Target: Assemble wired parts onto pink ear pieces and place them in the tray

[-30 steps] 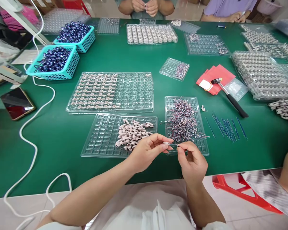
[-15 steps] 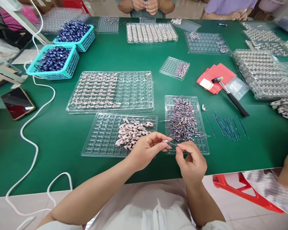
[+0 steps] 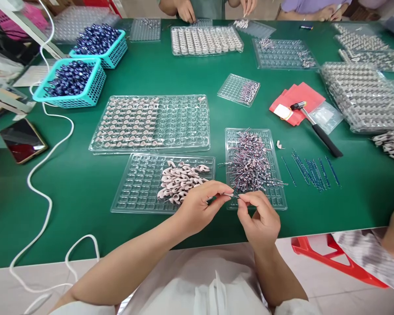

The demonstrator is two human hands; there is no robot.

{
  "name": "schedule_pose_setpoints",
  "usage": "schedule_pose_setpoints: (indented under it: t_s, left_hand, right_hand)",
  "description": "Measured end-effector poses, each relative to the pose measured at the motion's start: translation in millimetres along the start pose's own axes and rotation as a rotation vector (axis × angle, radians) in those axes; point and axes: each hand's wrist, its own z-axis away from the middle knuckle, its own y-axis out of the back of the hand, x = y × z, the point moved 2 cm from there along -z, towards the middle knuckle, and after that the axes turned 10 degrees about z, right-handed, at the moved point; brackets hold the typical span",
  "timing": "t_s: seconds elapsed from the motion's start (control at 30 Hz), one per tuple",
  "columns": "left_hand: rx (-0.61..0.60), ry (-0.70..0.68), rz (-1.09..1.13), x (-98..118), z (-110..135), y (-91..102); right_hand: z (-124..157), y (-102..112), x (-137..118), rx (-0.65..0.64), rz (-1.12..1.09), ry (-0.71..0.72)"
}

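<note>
green table [image 3: 164,78], left hand [image 3: 199,206] pinching pale piece [image 3: 228,195], right hand [image 3: 260,216] thin wire [image 3: 237,197]

Bright, even light here, sharp glints across the clear tray [image 3: 184,122], wide-angle stretch out at the edges!

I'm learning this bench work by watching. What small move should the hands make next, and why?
Probably feed the thin wire gently toward the pale piece: the left hand pinches the piece, the right hand pinches the wire, and their fingertips nearly meet. Whether it is already inserted is too small to tell.
</note>
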Motion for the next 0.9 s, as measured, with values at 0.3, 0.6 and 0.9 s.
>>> schedule_pose_setpoints:
  t_s: [0.3, 0.6, 0.9]
  left_hand:
    - [0.006, 0.176, -0.001, -1.0, 0.9, 0.6]
    - [0.002, 0.11, -0.068, -0.2, -1.4, 3.8]
    - [-0.002, 0.13, -0.037, -3.6, -0.8, 0.9]
  right_hand:
    - [-1.7, -0.5, -1.4, -0.06, 0.037, 0.001]
    - [-2.8, -1.2, -1.3, -0.066, 0.045, 0.061]
    - [-1.4, -2.1, -1.1, -0.084, -0.003, 0.07]
